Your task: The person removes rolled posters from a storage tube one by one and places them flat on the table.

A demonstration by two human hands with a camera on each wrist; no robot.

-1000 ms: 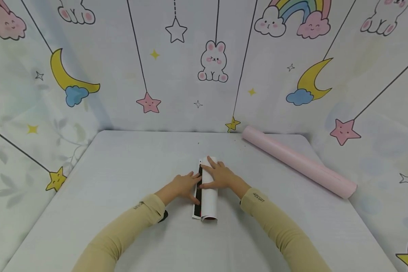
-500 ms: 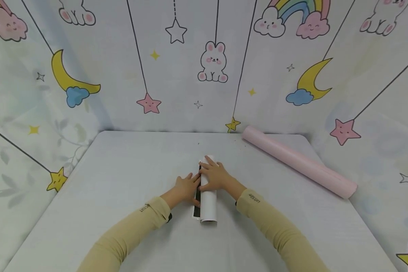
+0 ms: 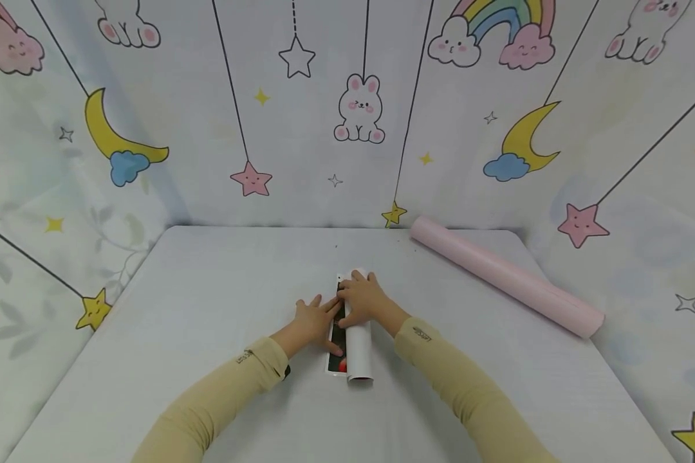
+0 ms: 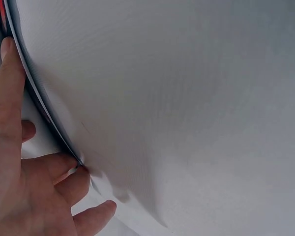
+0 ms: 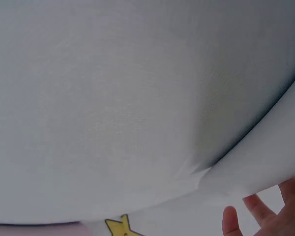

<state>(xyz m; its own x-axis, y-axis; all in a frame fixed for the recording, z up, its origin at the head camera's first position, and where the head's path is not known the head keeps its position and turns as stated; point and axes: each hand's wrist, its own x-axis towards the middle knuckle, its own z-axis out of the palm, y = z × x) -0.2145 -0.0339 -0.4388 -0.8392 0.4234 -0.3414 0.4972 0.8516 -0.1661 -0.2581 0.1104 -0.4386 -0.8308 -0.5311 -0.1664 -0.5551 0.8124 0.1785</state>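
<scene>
On the white table lies a rolled sheet of paper (image 3: 359, 352), white on its back, resembling a poster. Its left edge is turned flat, showing a dark printed strip (image 3: 337, 364) with a white border and a bit of red. My left hand (image 3: 309, 323) presses on that strip with its fingers spread. My right hand (image 3: 366, 301) rests over the upper part of the roll, its fingertips reaching to the strip. In the left wrist view, the left fingers (image 4: 10, 83) lie along the sheet's edge. The right fingers (image 5: 258, 209) show beside the white roll in the right wrist view.
A long pink roll (image 3: 506, 276) lies slantwise at the back right of the table (image 3: 237, 270). Behind and at both sides hangs a white cloth (image 3: 301, 128) printed with stars, moons and rabbits. A few dark specks dot the table's far part.
The roll has shifted slightly right, so more of the dark print and a red spot show at its lower left. Over the second, the left hand has moved slightly right; the right hand, slightly left.
</scene>
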